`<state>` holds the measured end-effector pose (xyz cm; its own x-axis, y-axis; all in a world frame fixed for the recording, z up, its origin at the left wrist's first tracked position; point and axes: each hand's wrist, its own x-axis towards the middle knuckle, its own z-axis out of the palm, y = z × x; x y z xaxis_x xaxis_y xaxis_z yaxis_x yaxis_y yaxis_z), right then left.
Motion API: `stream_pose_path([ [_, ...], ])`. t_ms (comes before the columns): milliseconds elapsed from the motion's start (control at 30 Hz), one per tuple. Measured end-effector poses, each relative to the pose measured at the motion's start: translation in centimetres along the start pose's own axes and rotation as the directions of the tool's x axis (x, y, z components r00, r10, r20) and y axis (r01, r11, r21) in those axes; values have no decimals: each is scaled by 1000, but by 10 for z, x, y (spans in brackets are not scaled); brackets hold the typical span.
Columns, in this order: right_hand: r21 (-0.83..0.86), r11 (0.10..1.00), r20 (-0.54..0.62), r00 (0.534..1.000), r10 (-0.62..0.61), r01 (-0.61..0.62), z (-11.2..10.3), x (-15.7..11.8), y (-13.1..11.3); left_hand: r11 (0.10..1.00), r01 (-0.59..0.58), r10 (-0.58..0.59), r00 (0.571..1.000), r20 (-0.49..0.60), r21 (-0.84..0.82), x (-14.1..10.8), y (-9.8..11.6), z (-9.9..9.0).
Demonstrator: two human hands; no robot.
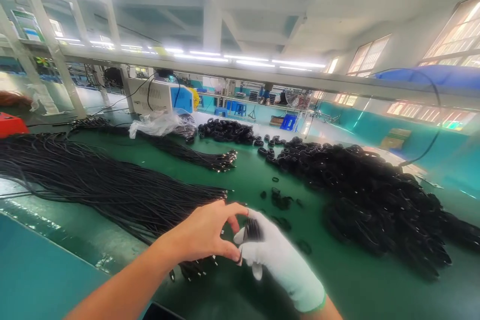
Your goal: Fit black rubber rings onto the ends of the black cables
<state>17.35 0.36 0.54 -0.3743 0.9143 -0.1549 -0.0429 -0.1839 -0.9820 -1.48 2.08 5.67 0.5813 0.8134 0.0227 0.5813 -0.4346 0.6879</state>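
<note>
My right hand point(273, 255) wears a white glove and is closed around a small coil of black cable point(253, 230), whose several parallel turns show between the fingers. Bare and curved, my left hand point(210, 230) meets the coil from the left. Its index fingertip reaches the upper side and its thumb tip the lower side, where a thin dark strand shows; the exact grip is partly hidden. Just left of and beneath my left hand lies a long bundle of straight black cables point(123, 190) with metal-tipped ends.
A large heap of coiled black cables point(360, 195) covers the right of the green table point(247, 180). A smaller cable bundle point(198, 155) and more black coils point(227, 131) lie farther back, near a clear plastic bag point(161, 124) and a white-and-blue machine point(161, 96). A shelf beam point(240, 72) crosses above.
</note>
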Motion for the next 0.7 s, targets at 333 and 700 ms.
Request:
stream_pose_path([
  [333,-204,978,-239,967,-86,37,11,16,29,989,57,-77,987,144,139,18,-4,12],
  [700,288,942,213,948,-238,172,0,-13,0,952,169,-116,971,210,-255,20,-15,26],
])
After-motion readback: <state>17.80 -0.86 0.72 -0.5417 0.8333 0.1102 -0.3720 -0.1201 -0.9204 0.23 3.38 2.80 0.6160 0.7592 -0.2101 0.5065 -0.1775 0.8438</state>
